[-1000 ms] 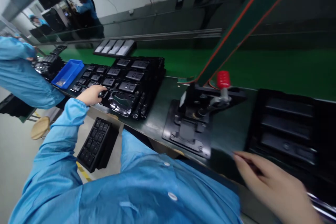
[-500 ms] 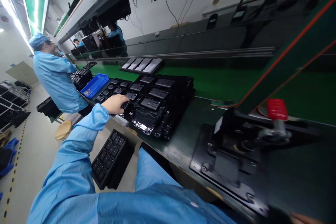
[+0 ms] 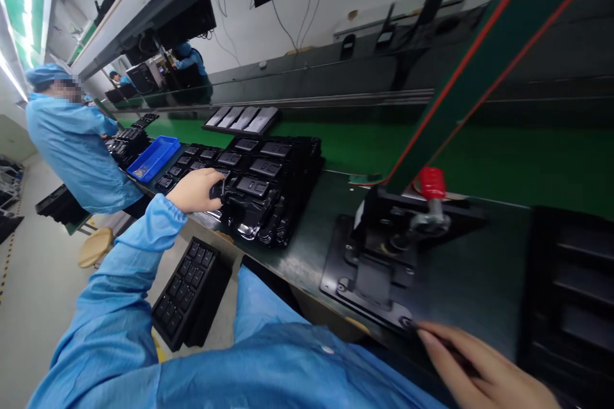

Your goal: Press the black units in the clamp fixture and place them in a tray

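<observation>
My left hand (image 3: 197,190) is at the left edge of the black trays, its fingers closed on a small black plastic part (image 3: 218,189), mostly hidden by the fingers. Stacked black trays (image 3: 249,228) hold several flat black rectangular casings (image 3: 252,186). At lower right, my right hand (image 3: 484,364) reaches to the near corner of a black clamp fixture (image 3: 367,297). Its thumb and index fingertips come together there; I cannot make out what is between them. A flat dark plate (image 3: 373,282) lies on the fixture, below a red-knobbed lever (image 3: 432,184).
A blue bin (image 3: 153,158) with small pieces stands beyond the trays. A tray of pale flat pieces (image 3: 244,119) lies on the green belt (image 3: 355,140). More black trays stand on the right (image 3: 570,294) and below the bench (image 3: 189,294). A co-worker (image 3: 71,140) stands at left.
My left hand has drawn slightly back from the trays with the black part in its fingers. My right hand has come into view at the fixture's corner. The view has swung right.
</observation>
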`<act>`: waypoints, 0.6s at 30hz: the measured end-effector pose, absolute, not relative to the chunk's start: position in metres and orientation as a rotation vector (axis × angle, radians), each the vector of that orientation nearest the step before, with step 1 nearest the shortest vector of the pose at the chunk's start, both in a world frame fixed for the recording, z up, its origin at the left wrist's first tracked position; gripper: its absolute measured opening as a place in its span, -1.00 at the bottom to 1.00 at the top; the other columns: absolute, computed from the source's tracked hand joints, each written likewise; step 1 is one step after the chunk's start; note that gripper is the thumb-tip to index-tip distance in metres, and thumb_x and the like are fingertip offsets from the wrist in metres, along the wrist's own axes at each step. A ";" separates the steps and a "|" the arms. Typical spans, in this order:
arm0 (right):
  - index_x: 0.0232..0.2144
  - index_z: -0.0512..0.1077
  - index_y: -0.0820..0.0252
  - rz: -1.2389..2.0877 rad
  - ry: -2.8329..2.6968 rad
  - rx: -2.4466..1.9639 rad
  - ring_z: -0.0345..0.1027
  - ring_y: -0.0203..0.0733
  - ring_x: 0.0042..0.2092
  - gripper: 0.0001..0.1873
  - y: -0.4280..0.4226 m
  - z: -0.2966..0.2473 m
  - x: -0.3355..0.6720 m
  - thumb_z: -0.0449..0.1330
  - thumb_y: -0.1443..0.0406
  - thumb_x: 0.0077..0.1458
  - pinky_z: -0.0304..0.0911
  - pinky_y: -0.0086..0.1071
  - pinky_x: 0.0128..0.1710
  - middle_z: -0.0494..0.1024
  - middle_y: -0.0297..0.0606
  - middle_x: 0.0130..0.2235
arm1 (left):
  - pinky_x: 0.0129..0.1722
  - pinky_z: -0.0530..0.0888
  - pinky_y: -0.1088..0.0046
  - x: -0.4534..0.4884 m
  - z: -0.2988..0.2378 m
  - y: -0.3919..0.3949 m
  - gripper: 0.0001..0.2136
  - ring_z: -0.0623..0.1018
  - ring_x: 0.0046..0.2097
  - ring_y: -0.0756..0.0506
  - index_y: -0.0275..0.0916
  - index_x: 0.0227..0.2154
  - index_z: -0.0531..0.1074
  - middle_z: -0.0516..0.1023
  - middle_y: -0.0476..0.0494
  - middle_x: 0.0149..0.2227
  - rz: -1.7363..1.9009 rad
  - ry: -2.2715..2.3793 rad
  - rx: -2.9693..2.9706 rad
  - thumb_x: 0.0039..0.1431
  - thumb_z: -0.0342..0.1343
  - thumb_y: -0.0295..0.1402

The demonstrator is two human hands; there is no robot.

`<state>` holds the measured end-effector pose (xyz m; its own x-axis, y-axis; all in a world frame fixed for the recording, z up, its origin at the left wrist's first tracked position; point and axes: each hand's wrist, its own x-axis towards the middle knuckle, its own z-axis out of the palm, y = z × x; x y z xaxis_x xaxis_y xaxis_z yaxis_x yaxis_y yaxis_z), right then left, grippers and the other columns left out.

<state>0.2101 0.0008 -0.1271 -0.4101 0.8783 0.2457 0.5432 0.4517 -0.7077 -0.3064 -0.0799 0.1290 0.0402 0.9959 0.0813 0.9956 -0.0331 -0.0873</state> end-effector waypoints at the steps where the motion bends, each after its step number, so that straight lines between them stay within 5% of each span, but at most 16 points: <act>1: -0.24 0.52 -0.49 0.780 -2.088 -1.153 0.67 0.22 -0.17 -0.87 0.000 -0.121 0.206 0.21 -0.06 0.13 0.57 0.09 -0.10 0.74 -0.19 -0.18 | 0.17 0.55 0.10 -0.298 0.132 -0.078 -0.46 0.63 0.09 -0.37 -0.36 0.15 0.52 0.63 -0.37 0.03 0.016 -2.072 -2.187 0.08 0.27 -0.31; 10: -0.15 0.62 0.05 0.939 -2.192 -0.868 0.67 0.01 -0.16 -0.72 -0.025 -0.072 0.156 0.13 0.12 0.39 0.58 -0.14 -0.16 0.73 -0.13 -0.18 | 0.01 0.59 0.12 -0.195 0.154 -0.060 -0.56 0.66 -0.03 -0.33 -0.30 0.05 0.54 0.64 -0.26 -0.06 0.154 -1.912 -2.317 0.14 0.23 -0.20; 18: 0.07 0.46 0.14 1.129 -2.113 -0.649 0.47 -0.18 -0.28 -0.74 -0.059 -0.040 0.127 0.17 0.30 0.36 0.41 -0.29 -0.24 0.62 -0.19 -0.17 | -0.11 0.58 0.18 -0.087 0.119 -0.053 -0.64 0.68 -0.10 -0.31 -0.25 -0.07 0.53 0.64 -0.25 -0.10 0.167 -1.953 -2.465 0.20 0.22 -0.11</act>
